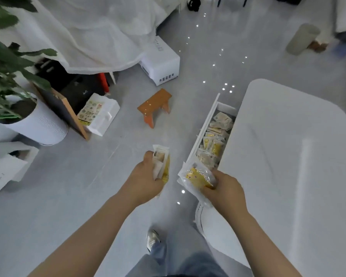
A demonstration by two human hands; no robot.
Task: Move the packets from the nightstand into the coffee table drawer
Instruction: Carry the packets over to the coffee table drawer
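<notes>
Left hand [146, 180] grips a packet bundle [161, 162] over open floor [78, 196]; right hand [224, 188] grips yellow packets [196, 176] at the drawer [205, 128]'s six-o'clock end. Coffee table [288, 156] hides its three-o'clock edge.

Yellow-and-clear packets [198, 176] held above floor, more packets [214, 140] piled in open white drawer [203, 130]

The drawer [202, 128] stands pulled out from the coffee table's [288, 166] left edge. It is open from above, a narrow slot between its front panel and the tabletop's edge. Loose packets [214, 144] heap along nearly its whole length, and a little bare bottom shows at the far end. The right hand [226, 190], gripping a bundle of packets [198, 176], hangs at the slot's near end. Left of the drawer front the floor [172, 134] lies bare, and the orange stool [155, 104] stands well apart.
</notes>
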